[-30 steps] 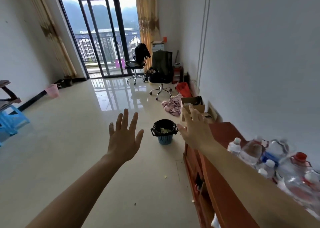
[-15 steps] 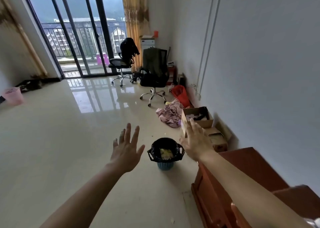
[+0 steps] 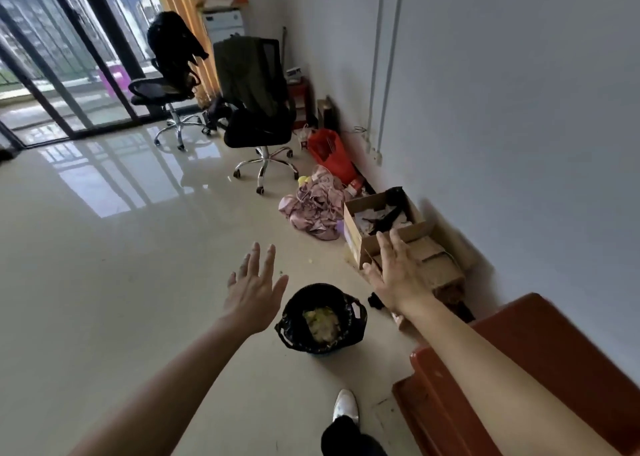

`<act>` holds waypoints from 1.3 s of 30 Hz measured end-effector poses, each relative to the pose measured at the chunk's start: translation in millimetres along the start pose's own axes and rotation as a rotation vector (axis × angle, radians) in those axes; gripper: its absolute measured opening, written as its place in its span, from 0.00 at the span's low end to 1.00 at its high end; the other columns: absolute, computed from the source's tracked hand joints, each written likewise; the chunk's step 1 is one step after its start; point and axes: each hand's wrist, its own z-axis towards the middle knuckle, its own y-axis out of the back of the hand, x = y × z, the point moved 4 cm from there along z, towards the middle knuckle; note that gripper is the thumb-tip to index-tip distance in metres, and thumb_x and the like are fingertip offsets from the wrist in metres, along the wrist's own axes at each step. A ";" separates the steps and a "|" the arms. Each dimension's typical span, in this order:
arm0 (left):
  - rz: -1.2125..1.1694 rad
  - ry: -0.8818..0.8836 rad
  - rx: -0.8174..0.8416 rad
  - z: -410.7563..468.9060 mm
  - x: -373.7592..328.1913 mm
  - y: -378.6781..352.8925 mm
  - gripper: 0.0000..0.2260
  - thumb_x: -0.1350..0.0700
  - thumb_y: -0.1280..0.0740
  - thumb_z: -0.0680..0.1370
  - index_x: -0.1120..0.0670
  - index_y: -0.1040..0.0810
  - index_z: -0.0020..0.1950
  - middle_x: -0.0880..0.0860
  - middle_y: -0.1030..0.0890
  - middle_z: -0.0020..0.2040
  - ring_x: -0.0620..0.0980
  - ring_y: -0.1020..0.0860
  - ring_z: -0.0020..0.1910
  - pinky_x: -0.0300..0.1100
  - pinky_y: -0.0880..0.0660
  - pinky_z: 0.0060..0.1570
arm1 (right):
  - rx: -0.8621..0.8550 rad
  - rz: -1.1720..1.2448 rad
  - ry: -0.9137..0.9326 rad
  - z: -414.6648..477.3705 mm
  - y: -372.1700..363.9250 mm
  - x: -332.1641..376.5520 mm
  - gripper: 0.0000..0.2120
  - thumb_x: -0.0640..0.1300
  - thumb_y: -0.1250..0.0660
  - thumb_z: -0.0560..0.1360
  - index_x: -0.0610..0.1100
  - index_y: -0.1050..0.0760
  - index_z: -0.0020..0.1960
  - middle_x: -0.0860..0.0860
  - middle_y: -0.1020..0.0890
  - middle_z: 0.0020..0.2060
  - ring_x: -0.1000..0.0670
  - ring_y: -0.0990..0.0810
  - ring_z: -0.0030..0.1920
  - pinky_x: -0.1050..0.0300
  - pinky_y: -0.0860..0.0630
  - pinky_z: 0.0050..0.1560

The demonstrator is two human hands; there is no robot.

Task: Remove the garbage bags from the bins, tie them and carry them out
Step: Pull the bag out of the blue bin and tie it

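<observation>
In the head view, the bin (image 3: 323, 343) stands on the floor (image 3: 104, 282) in the lower middle of the frame, lined with a black garbage bag (image 3: 301, 320) whose edge is folded over the rim, with two loop handles sticking out at the left and right sides. Pale food scraps (image 3: 322, 324) lie in the bottom.

The left hand (image 3: 254, 291) hangs just left of and above the bin, fingers (image 3: 266, 265) spread and released, holding nothing. The right hand (image 3: 398, 275) is to the upper right of the bin, likewise flat and empty, in front of the cardboard boxes (image 3: 381, 220) by the wall. Neither hand touches the bag.

The bag looks thin, soft and slippery, and only lightly loaded, so it should lift easily. The loop handles are probably the best hold: pinch one in each hand, peel the folded edge off the rim, and draw straight up so the scraps stay at the bottom. The film may tear if tugged sideways against the rim.
</observation>
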 end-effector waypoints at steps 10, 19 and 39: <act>-0.154 0.176 0.233 205.6 67.7 -89.2 0.31 0.43 0.46 0.84 0.52 0.54 0.82 0.58 0.51 0.82 0.59 0.46 0.80 0.54 0.45 0.75 | 0.349 0.101 -0.260 184.8 -120.9 -29.8 0.35 0.58 0.46 0.82 0.47 0.56 0.82 0.44 0.52 0.81 0.42 0.50 0.80 0.44 0.46 0.76; -0.282 0.349 0.542 278.8 153.6 -315.4 0.31 0.49 0.43 0.84 0.58 0.53 0.81 0.60 0.47 0.81 0.58 0.46 0.80 0.52 0.44 0.75 | 0.405 0.350 -0.737 187.2 -329.4 -100.0 0.33 0.56 0.41 0.82 0.45 0.49 0.81 0.44 0.42 0.79 0.44 0.43 0.79 0.47 0.43 0.75; -1.292 1.099 0.752 290.3 238.4 -648.9 0.10 0.54 0.41 0.78 0.53 0.22 0.55 0.54 0.20 0.50 0.55 0.24 0.52 0.51 0.25 0.55 | 0.187 0.824 -1.266 153.9 -667.4 -210.6 0.19 0.67 0.35 0.65 0.55 0.24 0.46 0.51 0.16 0.51 0.44 0.17 0.53 0.40 0.20 0.58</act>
